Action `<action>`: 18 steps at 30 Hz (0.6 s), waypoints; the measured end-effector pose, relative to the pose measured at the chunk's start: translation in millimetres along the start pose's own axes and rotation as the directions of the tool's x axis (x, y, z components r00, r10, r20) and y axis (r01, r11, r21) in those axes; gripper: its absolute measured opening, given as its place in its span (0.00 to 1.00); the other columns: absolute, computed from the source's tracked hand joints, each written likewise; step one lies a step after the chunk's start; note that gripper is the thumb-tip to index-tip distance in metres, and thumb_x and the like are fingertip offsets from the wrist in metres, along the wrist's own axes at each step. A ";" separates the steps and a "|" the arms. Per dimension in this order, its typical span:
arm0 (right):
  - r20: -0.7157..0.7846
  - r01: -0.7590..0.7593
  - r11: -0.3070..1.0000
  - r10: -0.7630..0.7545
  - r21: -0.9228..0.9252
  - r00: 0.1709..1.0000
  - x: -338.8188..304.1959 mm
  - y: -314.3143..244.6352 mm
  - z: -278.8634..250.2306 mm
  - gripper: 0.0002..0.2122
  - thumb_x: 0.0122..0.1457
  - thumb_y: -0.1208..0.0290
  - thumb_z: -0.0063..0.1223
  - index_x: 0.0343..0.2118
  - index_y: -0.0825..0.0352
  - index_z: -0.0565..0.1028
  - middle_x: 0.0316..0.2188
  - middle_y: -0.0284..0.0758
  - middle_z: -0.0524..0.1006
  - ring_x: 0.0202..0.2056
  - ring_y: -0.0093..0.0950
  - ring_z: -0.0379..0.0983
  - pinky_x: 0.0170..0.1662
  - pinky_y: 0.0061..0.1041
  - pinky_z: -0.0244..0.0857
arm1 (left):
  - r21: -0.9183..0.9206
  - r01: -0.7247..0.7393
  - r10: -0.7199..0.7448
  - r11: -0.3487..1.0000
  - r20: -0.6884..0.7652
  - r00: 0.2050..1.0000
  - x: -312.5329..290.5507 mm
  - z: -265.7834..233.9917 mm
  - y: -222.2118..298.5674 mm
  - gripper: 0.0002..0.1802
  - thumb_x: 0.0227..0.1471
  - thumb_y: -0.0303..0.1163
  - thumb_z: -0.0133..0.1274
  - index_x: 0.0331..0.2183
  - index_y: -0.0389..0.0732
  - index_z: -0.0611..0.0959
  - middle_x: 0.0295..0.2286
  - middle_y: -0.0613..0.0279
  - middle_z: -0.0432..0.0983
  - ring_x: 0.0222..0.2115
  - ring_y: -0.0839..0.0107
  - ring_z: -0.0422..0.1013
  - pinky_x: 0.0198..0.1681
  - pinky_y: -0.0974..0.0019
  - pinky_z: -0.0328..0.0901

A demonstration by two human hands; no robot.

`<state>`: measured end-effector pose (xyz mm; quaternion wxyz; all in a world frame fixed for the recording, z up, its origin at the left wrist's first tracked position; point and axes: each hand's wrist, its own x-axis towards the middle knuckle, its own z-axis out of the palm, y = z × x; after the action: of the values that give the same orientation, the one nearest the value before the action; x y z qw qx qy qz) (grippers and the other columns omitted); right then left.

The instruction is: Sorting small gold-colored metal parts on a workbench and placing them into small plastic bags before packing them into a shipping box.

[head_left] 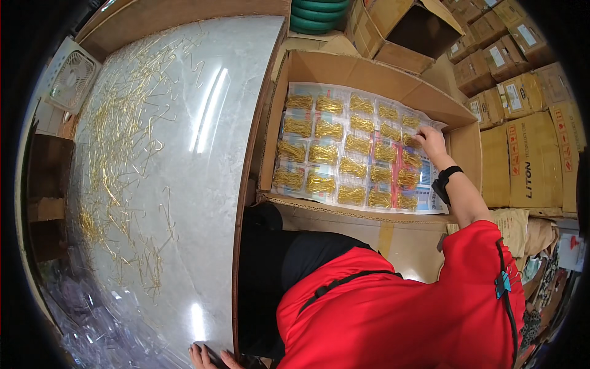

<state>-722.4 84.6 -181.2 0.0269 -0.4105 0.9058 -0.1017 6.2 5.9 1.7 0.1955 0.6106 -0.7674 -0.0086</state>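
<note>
My right hand (432, 146) reaches into a large open carton (362, 66). Its fingers are pinched at the edge of a small clear pack of gold wire hooks (411, 141) in the rightmost column. Several such packs (357, 144) lie in rows on printed paper (426, 178) inside the carton. At the lower edge, my left hand (212, 357) rests with fingers apart on the corner of a grey table (215, 246); nothing shows in it. Loose gold S-shaped hooks (120, 132) are scattered over the table's left half.
Clear plastic bags (98, 320) pile up at the table's near left corner. A white fan (72, 80) stands beyond its left edge. Stacked cartons (533, 163) line the right side. An open box (405, 31) and green coils (318, 13) sit behind the carton.
</note>
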 end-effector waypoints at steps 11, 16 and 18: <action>0.086 0.095 0.995 -0.098 0.028 0.991 -1.0 12.5 -8.7 0.10 0.57 0.65 0.62 0.37 0.67 0.81 0.34 0.44 0.78 0.41 0.44 0.75 0.45 0.39 0.68 | -0.051 0.063 -0.063 0.997 -0.004 0.998 -3.9 4.4 -3.4 0.27 0.57 0.40 0.64 0.51 0.29 0.81 0.51 0.38 0.75 0.52 0.46 0.72 0.58 0.47 0.66; -0.015 0.119 0.993 -0.120 -0.014 0.993 -14.8 29.7 -6.2 0.15 0.56 0.69 0.64 0.45 0.65 0.77 0.33 0.40 0.77 0.40 0.41 0.75 0.43 0.36 0.69 | 0.002 -0.089 0.089 0.996 -0.060 0.994 -1.0 5.2 -6.8 0.21 0.62 0.37 0.55 0.50 0.31 0.82 0.50 0.36 0.75 0.51 0.44 0.73 0.57 0.47 0.67; -0.005 0.028 0.999 -0.028 -0.015 1.000 -19.6 45.5 2.4 0.17 0.57 0.68 0.65 0.48 0.66 0.76 0.32 0.40 0.78 0.37 0.39 0.76 0.40 0.34 0.71 | -0.020 -0.010 0.010 1.000 -0.022 1.000 -4.1 5.6 -7.1 0.22 0.62 0.39 0.55 0.50 0.31 0.82 0.51 0.37 0.75 0.51 0.44 0.72 0.58 0.46 0.66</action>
<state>-742.6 128.2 -193.6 0.0199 -0.4232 0.9007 -0.0961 11.8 6.7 -6.4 0.2100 0.6049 -0.7681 -0.0087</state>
